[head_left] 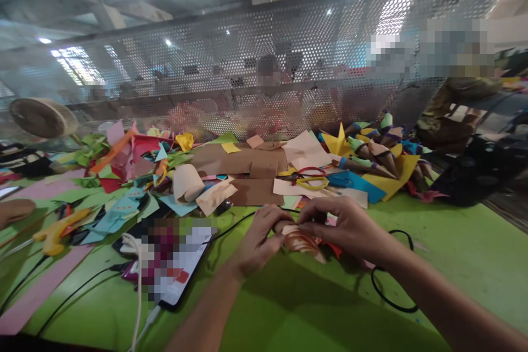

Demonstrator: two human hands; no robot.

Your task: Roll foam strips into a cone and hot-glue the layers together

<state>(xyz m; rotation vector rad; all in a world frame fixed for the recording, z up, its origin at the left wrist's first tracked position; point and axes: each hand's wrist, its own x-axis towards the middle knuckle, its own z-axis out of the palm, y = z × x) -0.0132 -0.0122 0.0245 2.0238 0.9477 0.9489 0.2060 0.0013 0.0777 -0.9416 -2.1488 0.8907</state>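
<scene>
A peach, pleated paper piece (304,244) slants nearward and rightward from my left hand (263,235), which pinches its far end; my right hand (336,224), pinching its upper edge, partly hides it.

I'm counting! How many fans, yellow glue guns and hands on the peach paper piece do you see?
Fan: 1
Yellow glue gun: 1
Hands on the peach paper piece: 2 (left hand, right hand)
Total: 4

Craft workshop, apparently: paper scraps (119,212)
</scene>
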